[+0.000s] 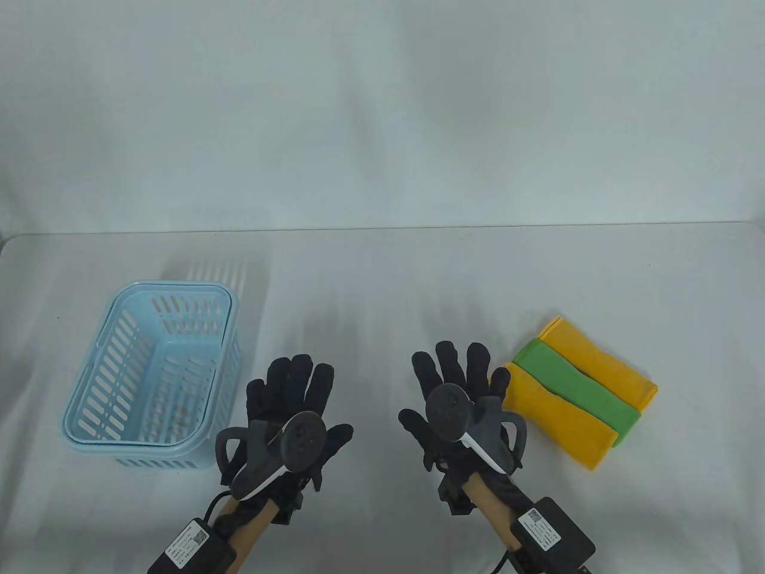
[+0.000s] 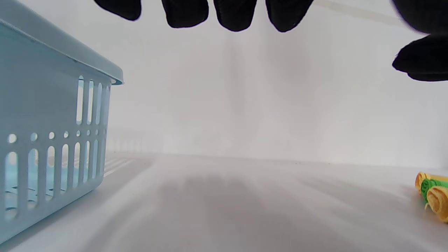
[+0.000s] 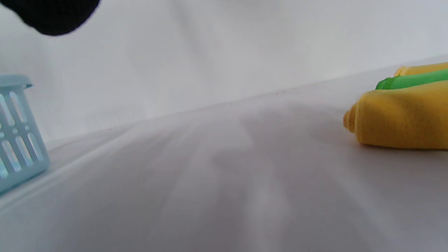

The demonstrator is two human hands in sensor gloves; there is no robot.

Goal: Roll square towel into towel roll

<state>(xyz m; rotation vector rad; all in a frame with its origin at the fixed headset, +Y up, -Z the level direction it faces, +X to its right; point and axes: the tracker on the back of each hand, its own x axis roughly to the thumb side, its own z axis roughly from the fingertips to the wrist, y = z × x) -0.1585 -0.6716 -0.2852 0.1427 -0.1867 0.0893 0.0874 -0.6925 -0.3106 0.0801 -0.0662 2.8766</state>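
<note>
Three rolled towels lie side by side on the table at the right: a near yellow roll (image 1: 562, 418), a green roll (image 1: 577, 391) in the middle and a far yellow roll (image 1: 603, 365). My right hand (image 1: 457, 382) hovers flat just left of them, fingers spread and straight, holding nothing. My left hand (image 1: 293, 394) is flat with straight fingers further left, also empty. In the left wrist view the fingertips (image 2: 234, 14) hang above bare table, the rolls (image 2: 434, 196) far right. In the right wrist view the near yellow roll (image 3: 399, 119) lies close by, the green roll (image 3: 413, 81) behind it.
A light blue slotted plastic basket (image 1: 89, 412) stands empty at the left, close to my left hand; it also shows as the basket (image 2: 52, 147) and the basket (image 3: 17, 129) in the wrist views. A white cloth (image 1: 382, 287) covers the table, and a white backdrop rises behind.
</note>
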